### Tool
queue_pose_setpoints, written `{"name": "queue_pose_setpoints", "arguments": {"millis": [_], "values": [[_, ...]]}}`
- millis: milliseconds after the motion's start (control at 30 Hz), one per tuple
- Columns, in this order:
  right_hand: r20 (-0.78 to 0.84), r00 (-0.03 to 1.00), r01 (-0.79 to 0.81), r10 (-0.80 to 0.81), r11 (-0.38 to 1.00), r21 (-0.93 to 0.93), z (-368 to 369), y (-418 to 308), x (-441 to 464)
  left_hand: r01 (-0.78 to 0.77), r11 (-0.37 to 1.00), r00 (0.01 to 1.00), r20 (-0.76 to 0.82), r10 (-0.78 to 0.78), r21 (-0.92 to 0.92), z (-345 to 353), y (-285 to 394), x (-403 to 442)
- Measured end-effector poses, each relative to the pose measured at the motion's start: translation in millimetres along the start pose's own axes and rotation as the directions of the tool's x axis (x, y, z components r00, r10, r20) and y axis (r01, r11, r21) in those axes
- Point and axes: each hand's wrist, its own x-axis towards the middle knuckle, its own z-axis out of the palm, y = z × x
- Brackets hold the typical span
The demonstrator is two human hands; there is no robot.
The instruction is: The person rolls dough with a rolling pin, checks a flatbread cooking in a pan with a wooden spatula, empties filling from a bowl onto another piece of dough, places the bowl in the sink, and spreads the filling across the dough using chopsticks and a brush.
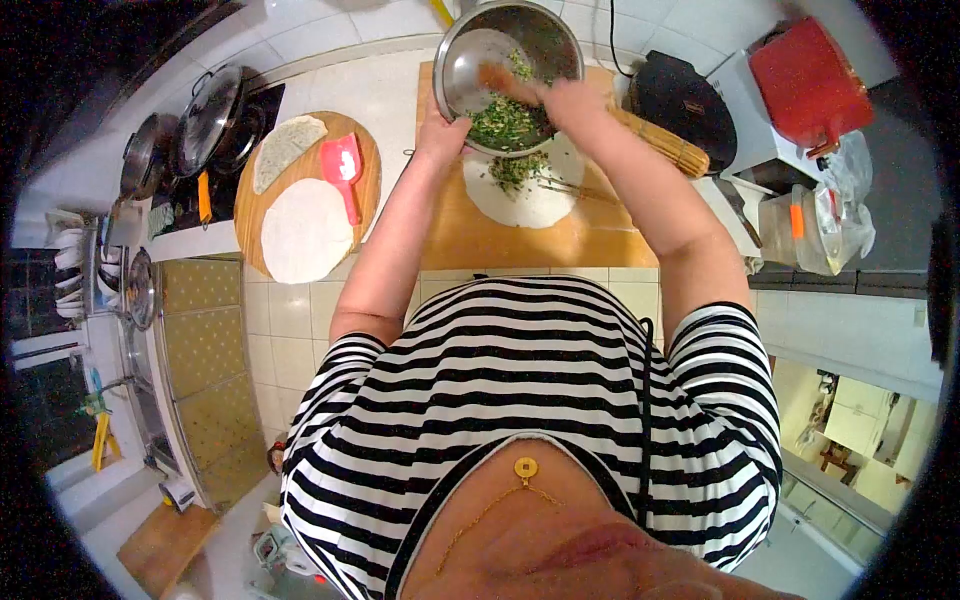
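A steel mixing bowl (pixel 447 50) is tilted over the wooden board, with chopped green filling (pixel 500 125) inside. My left hand (pixel 443 135) grips the bowl's rim at its lower left. Reaching over the bowl's right side, my right hand (pixel 578 105) is closed on a brown, wooden-looking spoon (pixel 505 82), blurred by motion. Below the bowl lies a round dough sheet (pixel 535 212) with a heap of green filling (pixel 518 172) on it. Thin chopsticks (pixel 575 188) rest across the sheet's right side.
The wooden board (pixel 450 235) spans the counter's front. At left, a round board (pixel 365 190) carries a dough sheet (pixel 305 230), a folded half-moon (pixel 287 150) and a red scoop (pixel 342 165). A bamboo roll (pixel 665 142), black appliance (pixel 680 110) and knife (pixel 738 210) lie right.
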Motion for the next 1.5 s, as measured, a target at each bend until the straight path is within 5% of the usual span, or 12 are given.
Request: {"name": "queue_pose_setpoints", "arguments": {"millis": [200,267,333,533,700,767,900,1000,1100,1200,1367,1500], "values": [[-0.158,0.987,0.025,-0.028,0.999,-0.023,-51,-9,-18,0.119,0.992,0.993,0.017,-0.120,0.032,-10,-9,6],[-0.241,0.970,-0.034,0.028,0.999,-0.018,-60,-14,6,-0.142,0.990,0.989,0.050,0.141,0.002,-1,-22,13],[-0.321,0.944,-0.085,0.078,0.996,-0.008,-53,-5,33,-0.042,0.999,0.998,0.043,0.043,-0.006,4,-14,10],[0.152,0.983,-0.078,0.103,0.984,-0.163,20,10,38,-0.034,0.999,0.998,-0.048,0.032,-0.036,-6,-25,14],[-0.193,0.978,-0.082,0.077,0.996,-0.022,-60,-3,21,0.027,0.991,1.000,0.006,-0.028,0.133,-10,-19,14],[-0.211,0.965,-0.147,0.158,0.987,0.066,-54,5,35,-0.099,0.992,0.993,0.062,0.104,-0.083,-5,-36,20],[-0.011,1.000,-0.024,0.024,0.998,0.051,19,13,26,0.076,0.997,0.995,0.065,-0.075,-0.001,-13,2,8],[0.042,0.999,-0.004,0.003,1.000,0.022,-18,16,7,0.005,0.989,0.999,-0.050,-0.013,-0.148,-15,3,5],[-0.202,0.978,-0.060,0.056,0.998,-0.015,-39,32,9,-0.084,0.985,0.996,0.018,0.088,-0.148,-10,-3,7],[-0.225,0.956,-0.196,0.187,0.981,-0.015,-11,41,32,-0.250,0.968,0.967,-0.036,0.251,0.026,3,-15,9],[0.250,0.968,0.009,0.009,0.997,-0.073,61,5,22,-0.369,0.907,0.914,-0.098,0.394,0.202,7,-19,-1],[0.079,0.995,-0.068,0.063,0.996,0.064,30,12,4,-0.309,0.924,0.935,-0.108,0.339,0.225,7,-30,-6]]}}
